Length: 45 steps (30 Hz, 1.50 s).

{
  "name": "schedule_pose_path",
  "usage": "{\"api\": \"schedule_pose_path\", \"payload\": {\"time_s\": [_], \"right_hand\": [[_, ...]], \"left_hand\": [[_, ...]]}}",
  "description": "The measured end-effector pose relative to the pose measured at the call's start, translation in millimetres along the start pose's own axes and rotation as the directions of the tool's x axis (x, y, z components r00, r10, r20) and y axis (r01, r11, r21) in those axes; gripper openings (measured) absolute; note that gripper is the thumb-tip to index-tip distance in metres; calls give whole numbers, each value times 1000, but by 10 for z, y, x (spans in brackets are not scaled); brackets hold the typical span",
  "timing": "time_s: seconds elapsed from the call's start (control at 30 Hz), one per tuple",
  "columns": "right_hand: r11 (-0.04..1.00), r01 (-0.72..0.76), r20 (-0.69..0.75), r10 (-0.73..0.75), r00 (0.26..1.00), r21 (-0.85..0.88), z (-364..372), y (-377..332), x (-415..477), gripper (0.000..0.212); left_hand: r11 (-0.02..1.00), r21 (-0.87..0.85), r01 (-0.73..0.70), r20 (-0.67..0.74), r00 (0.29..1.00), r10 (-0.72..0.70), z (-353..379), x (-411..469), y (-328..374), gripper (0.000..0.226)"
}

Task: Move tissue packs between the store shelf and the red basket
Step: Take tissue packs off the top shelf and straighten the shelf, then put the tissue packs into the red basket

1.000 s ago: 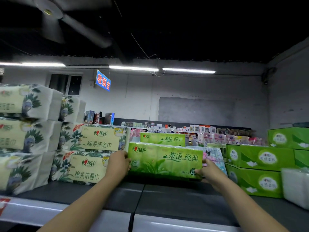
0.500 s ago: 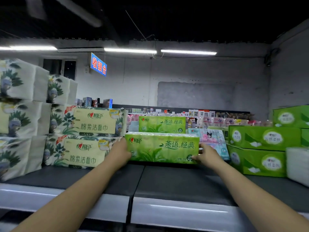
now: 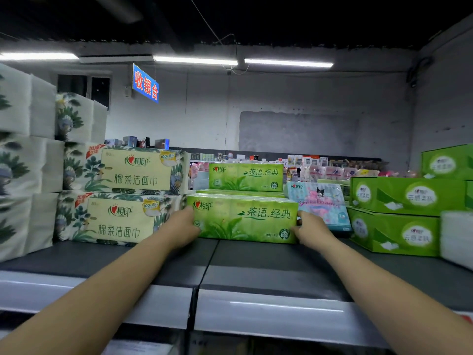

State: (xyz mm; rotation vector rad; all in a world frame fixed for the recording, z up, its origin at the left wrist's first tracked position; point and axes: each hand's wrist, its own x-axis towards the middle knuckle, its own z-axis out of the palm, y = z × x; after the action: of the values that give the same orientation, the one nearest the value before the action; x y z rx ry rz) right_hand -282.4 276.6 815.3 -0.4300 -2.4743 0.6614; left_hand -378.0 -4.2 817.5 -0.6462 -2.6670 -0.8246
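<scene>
A long green tissue pack (image 3: pixel 245 217) rests on the dark top shelf (image 3: pixel 268 262), front face toward me. My left hand (image 3: pixel 180 229) grips its left end and my right hand (image 3: pixel 311 230) grips its right end. Behind it stands a second green tissue pack (image 3: pixel 245 176), raised on more green packs. The red basket is out of view.
Two cream leaf-print tissue packs (image 3: pixel 122 196) are stacked just left of my left hand, with white leaf-print bundles (image 3: pixel 25 160) further left. A pastel cartoon pack (image 3: pixel 320 203) and green tissue boxes (image 3: pixel 399 213) stand to the right. The shelf's front edge (image 3: pixel 256 308) is pale metal.
Both hands have carried the green pack down and back onto the shelf surface; it was held slightly above the shelf a second ago. The view has tilted down a little.
</scene>
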Motion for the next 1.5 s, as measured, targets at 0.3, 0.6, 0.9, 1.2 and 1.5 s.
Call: {"api": "schedule_pose_path", "payload": {"time_s": [0.3,0.6,0.9,1.2,1.5], "right_hand": [[999,12,138,-18,990,39,1,18,7,54],[999,0,197,-7,980,33,-9,36,24,58],[999,-4,73,2,997,38,-147,8,-47,64],[987,160,-228,-148,962,33,-502,-387,-696,14],[773,153,-319,66,945,615,-938,-205,-1762,15]], "left_hand": [[991,133,16,-63,998,-7,4,-9,6,19],[995,102,0,-74,997,7,-2,3,-50,16],[988,-133,-80,-261,964,43,-179,-148,36,31],[912,-352,-212,-417,907,50,-707,-701,251,20],[911,-309,-273,-460,881,107,-850,-1605,228,18]]}}
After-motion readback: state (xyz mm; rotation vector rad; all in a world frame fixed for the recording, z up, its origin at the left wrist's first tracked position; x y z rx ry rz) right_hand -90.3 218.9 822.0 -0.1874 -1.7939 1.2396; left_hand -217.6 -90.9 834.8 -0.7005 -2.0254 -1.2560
